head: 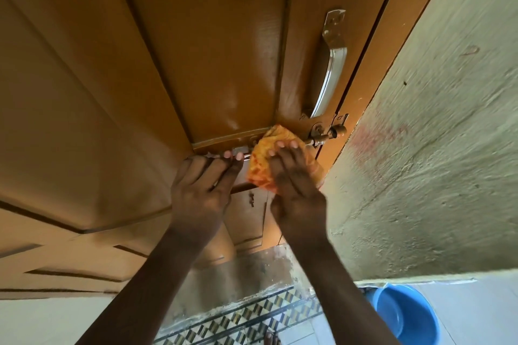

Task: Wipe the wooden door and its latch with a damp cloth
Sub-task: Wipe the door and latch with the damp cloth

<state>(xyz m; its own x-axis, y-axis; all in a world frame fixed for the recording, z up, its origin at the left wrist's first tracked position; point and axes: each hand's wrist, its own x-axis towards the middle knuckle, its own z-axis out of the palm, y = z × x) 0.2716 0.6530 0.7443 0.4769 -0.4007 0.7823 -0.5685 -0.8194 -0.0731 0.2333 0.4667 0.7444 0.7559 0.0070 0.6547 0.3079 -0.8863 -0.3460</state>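
- Head view: the wooden door [218, 45] fills the left and far part of the scene, with a rough plaster wall [437, 148] on the right.
- The latch [326, 136], a sliding bolt, runs across the door just below the metal handle [332, 64]; its knob end shows to the right of the hands, while its middle is covered.
- The right hand [294, 185] presses an orange cloth [266, 161] flat against the bolt, fingers spread over the bunched fabric and curled round its far edge, so it has hold of the cloth.
- The left hand [200, 187] is just left of the cloth, fingers bent onto the left end of the bolt and the door rail; whether it grips the bar or only steadies against it I cannot tell.
- The panel above the latch shines in streaks, which may be damp from wiping, though that is a judgement and could be plain gloss.
- As I judge it, the latch is the step in hand; the handle, the lower panels and the left side of the door show no clear sign of wiping.
- A blue basin [406, 314] sits on the floor at near right, well apart from the door.
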